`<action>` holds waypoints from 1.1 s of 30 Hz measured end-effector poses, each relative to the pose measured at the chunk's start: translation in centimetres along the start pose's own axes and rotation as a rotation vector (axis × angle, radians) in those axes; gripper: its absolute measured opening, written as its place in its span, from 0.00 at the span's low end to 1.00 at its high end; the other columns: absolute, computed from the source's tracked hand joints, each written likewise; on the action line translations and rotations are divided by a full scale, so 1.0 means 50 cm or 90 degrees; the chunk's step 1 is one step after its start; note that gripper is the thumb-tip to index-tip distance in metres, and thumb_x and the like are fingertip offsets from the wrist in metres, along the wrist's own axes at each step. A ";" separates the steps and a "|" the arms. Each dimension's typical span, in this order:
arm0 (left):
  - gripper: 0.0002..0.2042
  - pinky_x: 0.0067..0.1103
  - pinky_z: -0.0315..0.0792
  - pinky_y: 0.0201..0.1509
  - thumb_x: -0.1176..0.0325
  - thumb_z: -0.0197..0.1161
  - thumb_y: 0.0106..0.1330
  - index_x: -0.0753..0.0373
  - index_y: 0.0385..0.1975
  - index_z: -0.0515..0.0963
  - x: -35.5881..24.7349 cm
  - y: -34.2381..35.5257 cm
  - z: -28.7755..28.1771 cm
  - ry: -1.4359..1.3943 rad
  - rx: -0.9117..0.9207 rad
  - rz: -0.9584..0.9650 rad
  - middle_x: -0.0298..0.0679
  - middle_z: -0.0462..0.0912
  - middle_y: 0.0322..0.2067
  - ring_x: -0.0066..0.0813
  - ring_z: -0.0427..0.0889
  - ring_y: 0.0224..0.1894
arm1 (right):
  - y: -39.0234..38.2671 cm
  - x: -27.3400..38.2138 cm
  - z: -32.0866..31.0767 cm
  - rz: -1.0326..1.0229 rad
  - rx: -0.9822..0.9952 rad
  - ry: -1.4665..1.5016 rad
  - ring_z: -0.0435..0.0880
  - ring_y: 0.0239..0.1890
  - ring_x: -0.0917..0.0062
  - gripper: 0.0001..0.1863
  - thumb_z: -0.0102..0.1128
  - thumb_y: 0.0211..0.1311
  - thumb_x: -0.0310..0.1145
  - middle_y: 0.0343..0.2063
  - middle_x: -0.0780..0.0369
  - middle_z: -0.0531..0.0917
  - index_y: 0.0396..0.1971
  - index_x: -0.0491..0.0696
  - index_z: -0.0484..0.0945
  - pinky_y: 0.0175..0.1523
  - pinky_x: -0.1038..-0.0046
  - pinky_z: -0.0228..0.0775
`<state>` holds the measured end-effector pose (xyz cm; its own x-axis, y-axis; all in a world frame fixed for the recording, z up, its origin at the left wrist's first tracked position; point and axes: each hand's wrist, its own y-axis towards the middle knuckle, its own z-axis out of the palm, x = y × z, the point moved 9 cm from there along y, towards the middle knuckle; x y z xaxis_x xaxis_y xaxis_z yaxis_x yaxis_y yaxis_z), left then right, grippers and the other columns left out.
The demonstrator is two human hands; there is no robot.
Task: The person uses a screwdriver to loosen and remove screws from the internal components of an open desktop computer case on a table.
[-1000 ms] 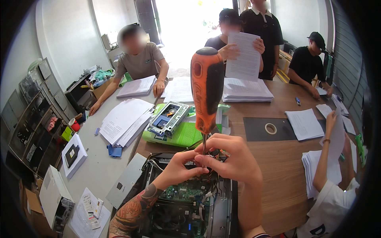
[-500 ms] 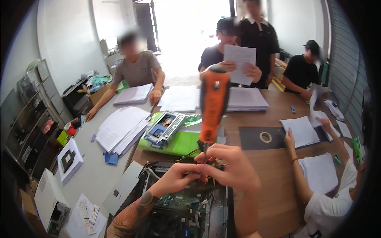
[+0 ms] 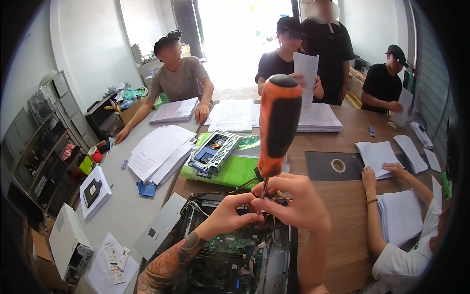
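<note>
An orange-and-black screwdriver (image 3: 279,122) stands nearly upright, leaning a little right, above an open computer case (image 3: 218,259) that shows a green circuit board, a fan and cables. My left hand (image 3: 227,215), below a tattooed forearm, pinches at the lower end of the shaft. My right hand (image 3: 298,201) closes its thumb and fingers on the same metal shaft, just under the handle. The screwdriver's tip and whatever it touches are hidden by my fingers. Behind the case lies a metal drive cage (image 3: 215,151) on a green package (image 3: 225,171).
Paper stacks (image 3: 396,220) and fanned sheets (image 3: 156,152) lie around me. A tape roll (image 3: 338,165) is on a dark mat. A loose metal panel (image 3: 159,225) is beside the case. Several people surround the table; a co-worker's white sleeve (image 3: 396,267) is at lower right.
The screwdriver's handle has shifted right in view and turned, while my fingers stay on the shaft. The co-worker at lower right has moved both hands down onto a paper stack.
</note>
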<state>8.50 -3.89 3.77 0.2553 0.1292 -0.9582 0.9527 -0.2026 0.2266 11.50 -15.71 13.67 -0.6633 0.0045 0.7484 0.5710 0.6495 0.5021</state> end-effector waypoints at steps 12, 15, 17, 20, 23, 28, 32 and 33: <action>0.09 0.23 0.76 0.55 0.80 0.57 0.69 0.69 0.46 0.81 -0.005 0.001 -0.002 0.019 0.058 -0.012 0.39 0.87 0.39 0.26 0.85 0.46 | 0.000 -0.015 -0.009 -0.007 -0.027 0.016 0.86 0.30 0.72 0.09 0.69 0.58 0.28 0.29 0.58 0.85 0.37 0.41 0.84 0.38 0.73 0.76; 0.09 0.23 0.76 0.55 0.79 0.59 0.69 0.69 0.45 0.81 -0.005 0.002 -0.005 0.032 0.061 0.002 0.39 0.87 0.39 0.27 0.85 0.46 | 0.002 -0.018 -0.004 -0.032 -0.037 0.017 0.86 0.30 0.72 0.08 0.69 0.58 0.28 0.29 0.58 0.85 0.36 0.41 0.83 0.38 0.73 0.77; 0.08 0.23 0.76 0.54 0.78 0.60 0.69 0.69 0.45 0.81 -0.006 0.002 -0.002 0.029 0.064 0.005 0.39 0.87 0.39 0.27 0.85 0.46 | 0.001 -0.015 -0.005 -0.035 -0.033 0.003 0.86 0.31 0.72 0.08 0.69 0.58 0.28 0.29 0.58 0.85 0.35 0.41 0.83 0.38 0.73 0.77; 0.09 0.23 0.76 0.52 0.73 0.61 0.70 0.69 0.45 0.81 -0.018 -0.002 -0.008 0.044 0.050 0.060 0.39 0.86 0.39 0.26 0.84 0.44 | 0.004 -0.008 -0.001 -0.035 -0.024 0.000 0.86 0.31 0.72 0.08 0.70 0.57 0.29 0.29 0.58 0.84 0.33 0.41 0.82 0.37 0.72 0.76; 0.10 0.21 0.76 0.51 0.68 0.60 0.72 0.70 0.43 0.80 -0.024 0.001 -0.028 -0.003 -0.028 0.060 0.39 0.86 0.38 0.24 0.83 0.43 | 0.000 -0.014 -0.001 -0.029 -0.016 -0.003 0.85 0.30 0.72 0.09 0.71 0.57 0.30 0.27 0.59 0.84 0.31 0.42 0.80 0.37 0.72 0.76; 0.10 0.20 0.75 0.46 0.68 0.55 0.75 0.70 0.40 0.76 0.003 0.003 -0.057 0.024 -0.099 0.019 0.36 0.82 0.33 0.20 0.81 0.38 | 0.002 0.008 -0.002 -0.036 0.001 -0.030 0.83 0.30 0.72 0.10 0.71 0.57 0.30 0.26 0.61 0.83 0.28 0.43 0.78 0.38 0.72 0.75; 0.09 0.19 0.74 0.43 0.68 0.54 0.75 0.68 0.37 0.74 -0.001 0.001 -0.053 0.045 -0.110 0.032 0.34 0.78 0.30 0.19 0.79 0.36 | 0.004 -0.005 0.007 -0.028 -0.023 0.000 0.82 0.29 0.73 0.10 0.71 0.57 0.31 0.26 0.61 0.82 0.29 0.43 0.78 0.37 0.71 0.74; 0.09 0.19 0.74 0.43 0.68 0.54 0.75 0.68 0.37 0.74 0.000 0.001 -0.052 0.046 -0.111 0.031 0.34 0.78 0.30 0.19 0.79 0.36 | 0.005 -0.007 0.010 -0.028 -0.022 0.001 0.82 0.29 0.73 0.10 0.71 0.57 0.31 0.26 0.61 0.82 0.29 0.43 0.78 0.37 0.71 0.74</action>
<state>8.98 -1.38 4.23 0.3070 0.1941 -0.9317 0.9514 -0.0402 0.3052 11.62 -15.16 13.32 -0.6874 -0.0241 0.7259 0.5580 0.6222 0.5491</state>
